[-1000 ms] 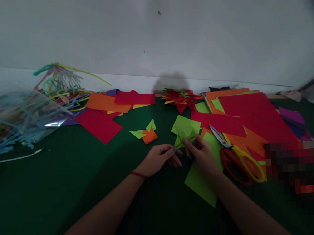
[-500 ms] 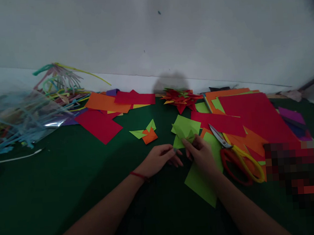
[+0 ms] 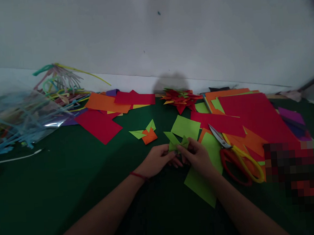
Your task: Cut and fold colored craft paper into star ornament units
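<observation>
A folded green paper [image 3: 175, 142] with pointed flaps is held between my two hands above the green tabletop [image 3: 92, 193]. My left hand [image 3: 160, 158], a red cord at its wrist, pinches its lower left side. On its right side, the thumb and fingers of my right hand [image 3: 198, 155] are closed on it. Just behind lies a light green paper square [image 3: 186, 126]. To the left rests a small origami piece [image 3: 149, 135], an orange square with two green points. A larger green sheet [image 3: 202, 186] lies partly under my right forearm.
Scissors [image 3: 242, 163] with red and yellow handles lie on coloured paper at the right. Red sheets [image 3: 250, 114] are stacked behind them. A red and green paper flower [image 3: 182, 98] stands near the wall. Pipe cleaners [image 3: 60, 88] and a clear plastic bag [image 3: 27, 108] fill the left.
The folded green paper has moved left and toward me, with my right hand shifting left along with it. My left fingers, beside it earlier, now grip it too.
</observation>
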{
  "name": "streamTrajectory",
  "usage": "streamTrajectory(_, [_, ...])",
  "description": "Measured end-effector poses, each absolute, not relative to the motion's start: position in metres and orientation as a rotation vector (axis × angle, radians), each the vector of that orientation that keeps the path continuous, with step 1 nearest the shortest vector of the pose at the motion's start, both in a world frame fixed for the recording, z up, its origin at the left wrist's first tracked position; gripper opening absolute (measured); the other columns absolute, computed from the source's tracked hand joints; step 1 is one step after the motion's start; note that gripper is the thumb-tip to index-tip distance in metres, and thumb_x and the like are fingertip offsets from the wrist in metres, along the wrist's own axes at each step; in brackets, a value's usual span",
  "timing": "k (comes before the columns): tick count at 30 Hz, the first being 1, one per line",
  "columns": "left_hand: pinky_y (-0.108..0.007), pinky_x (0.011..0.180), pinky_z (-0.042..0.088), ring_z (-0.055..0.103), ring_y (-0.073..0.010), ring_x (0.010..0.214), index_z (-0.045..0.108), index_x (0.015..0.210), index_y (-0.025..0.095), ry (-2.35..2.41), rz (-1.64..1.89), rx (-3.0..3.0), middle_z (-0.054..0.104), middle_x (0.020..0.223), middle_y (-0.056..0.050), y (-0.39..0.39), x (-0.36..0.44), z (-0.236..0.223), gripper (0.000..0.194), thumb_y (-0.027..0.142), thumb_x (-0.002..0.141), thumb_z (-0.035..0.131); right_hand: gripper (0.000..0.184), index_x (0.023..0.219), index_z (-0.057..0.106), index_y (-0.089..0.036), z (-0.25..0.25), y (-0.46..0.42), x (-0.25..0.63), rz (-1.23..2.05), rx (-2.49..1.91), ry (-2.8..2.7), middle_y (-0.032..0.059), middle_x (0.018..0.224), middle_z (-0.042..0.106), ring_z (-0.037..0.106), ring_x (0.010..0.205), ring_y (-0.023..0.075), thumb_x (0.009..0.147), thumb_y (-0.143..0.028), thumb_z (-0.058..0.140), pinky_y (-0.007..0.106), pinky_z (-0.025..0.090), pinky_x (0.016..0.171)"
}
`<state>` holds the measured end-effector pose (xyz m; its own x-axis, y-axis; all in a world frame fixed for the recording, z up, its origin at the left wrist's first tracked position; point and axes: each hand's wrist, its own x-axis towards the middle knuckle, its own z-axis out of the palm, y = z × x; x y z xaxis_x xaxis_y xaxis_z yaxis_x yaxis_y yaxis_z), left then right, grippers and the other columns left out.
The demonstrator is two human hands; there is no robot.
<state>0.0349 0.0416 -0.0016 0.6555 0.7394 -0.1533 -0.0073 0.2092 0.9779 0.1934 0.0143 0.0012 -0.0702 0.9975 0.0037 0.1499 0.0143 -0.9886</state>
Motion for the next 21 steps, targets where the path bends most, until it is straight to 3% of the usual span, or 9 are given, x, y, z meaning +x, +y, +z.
streamTrajectory(7, [-0.027,0.065,0.050,0.064,-0.0140,0.067,0.059,0.079,0.011,0.707,0.618,1.282,0.066,0.072,-0.006,0.0405,0.0348,0.0024,0.008,0.017,0.078,0.054,0.020,0.073,0.047,-0.022,-0.0029,0.0144,0.1932,1.252,-1.263,-1.368,-0.0063,0.048,0.052,0.048,0.039,0.0093,0.078,-0.039,0.057,0.021,0.036,0.037])
streamTrajectory(13, [-0.028,0.065,0.051,0.065,-0.0143,0.066,0.058,0.086,0.011,0.708,0.628,1.242,0.066,0.075,-0.006,0.0401,0.0340,0.0032,0.011,0.019,0.078,0.055,0.022,0.076,0.048,-0.021,-0.0056,0.0150,0.1932,1.275,-1.210,-1.349,-0.0058,0.056,0.054,0.050,0.043,0.0081,0.073,-0.036,0.063,0.021,0.039,0.041])
streamTrajectory(21, [-0.027,0.064,0.050,0.064,-0.0136,0.065,0.058,0.083,0.011,0.709,0.604,1.289,0.065,0.073,-0.006,0.0399,0.0368,0.0011,0.015,0.023,0.082,0.050,0.022,0.075,0.047,-0.020,0.0000,0.0164,0.1955,1.327,-1.215,-1.320,-0.0060,0.051,0.052,0.047,0.040,0.0075,0.077,-0.039,0.058,0.020,0.035,0.038])
